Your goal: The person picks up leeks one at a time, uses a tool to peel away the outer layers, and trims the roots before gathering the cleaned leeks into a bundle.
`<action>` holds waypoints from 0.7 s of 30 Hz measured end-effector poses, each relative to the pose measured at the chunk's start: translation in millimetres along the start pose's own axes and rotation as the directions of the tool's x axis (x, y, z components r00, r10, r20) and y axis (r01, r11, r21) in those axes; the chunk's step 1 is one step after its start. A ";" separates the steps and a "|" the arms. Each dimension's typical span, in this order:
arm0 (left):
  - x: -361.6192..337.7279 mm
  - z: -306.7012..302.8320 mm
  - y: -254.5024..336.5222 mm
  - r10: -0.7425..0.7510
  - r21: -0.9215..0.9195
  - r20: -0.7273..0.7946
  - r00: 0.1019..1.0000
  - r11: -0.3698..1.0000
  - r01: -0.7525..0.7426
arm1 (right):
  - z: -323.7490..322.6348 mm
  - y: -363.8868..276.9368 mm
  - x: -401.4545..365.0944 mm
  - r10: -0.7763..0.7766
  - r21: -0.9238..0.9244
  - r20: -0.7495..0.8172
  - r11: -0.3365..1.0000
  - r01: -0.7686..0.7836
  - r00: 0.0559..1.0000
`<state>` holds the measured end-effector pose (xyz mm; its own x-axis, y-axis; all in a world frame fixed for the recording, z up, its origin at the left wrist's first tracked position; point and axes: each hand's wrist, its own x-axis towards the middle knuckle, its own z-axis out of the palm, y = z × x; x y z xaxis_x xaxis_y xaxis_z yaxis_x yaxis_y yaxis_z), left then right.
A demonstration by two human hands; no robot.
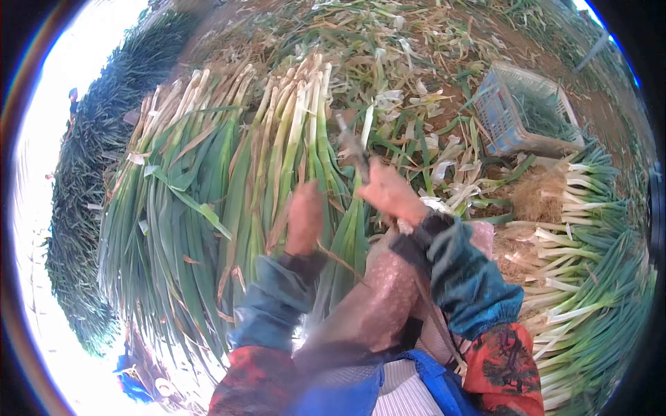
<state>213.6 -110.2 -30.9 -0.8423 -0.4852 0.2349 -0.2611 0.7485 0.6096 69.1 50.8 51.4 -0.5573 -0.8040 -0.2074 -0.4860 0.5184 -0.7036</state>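
Long green leeks (187, 159) with pale stalks lie side by side in a wide pile, from the left to the centre. My left hand (304, 218) is over the right part of this pile, against the leaves; blur smears its fingers, and whether it grips a leaf is unclear. To its right, my right hand (392, 193) is closed round the lower end of a slim grey tool (352, 144), which points up and left. The tool's shape is blurred. A white stalk (367, 126) shows just beside it.
Trimmed leeks (576, 256) with roots are stacked along the right side. A plastic crate (503, 118) with greens inside stands at the upper right. Loose leaves and peelings (416, 90) litter the ground ahead. A dark green heap (90, 201) lines the far left.
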 end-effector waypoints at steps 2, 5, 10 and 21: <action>6.1 -33.5 -8.1 -0.091 -0.057 -0.082 0.992 0.995 0.087 | 13.6 -31.2 -24.7 -0.045 0.005 0.157 0.999 0.045 0.987; -11.5 -52.8 -16.8 -0.192 -0.002 -0.161 0.968 0.981 0.194 | 49.6 -46.6 -50.9 -0.095 0.126 0.322 0.990 0.057 0.942; -36.3 -41.7 -21.1 -0.091 0.115 -0.174 0.981 0.987 0.112 | 64.4 -32.6 -22.6 -0.098 0.120 0.104 0.989 0.086 0.990; 12.5 -5.6 -17.6 -0.389 0.540 -0.066 0.919 0.761 0.360 | 49.4 -36.0 -28.0 0.017 0.161 0.214 0.986 -0.052 0.977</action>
<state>210.3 -131.9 -34.4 -0.6417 -0.7664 0.0287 -0.7566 0.6387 0.1396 135.4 40.3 49.0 -0.4088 -0.8387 -0.3597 -0.3411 0.5060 -0.7922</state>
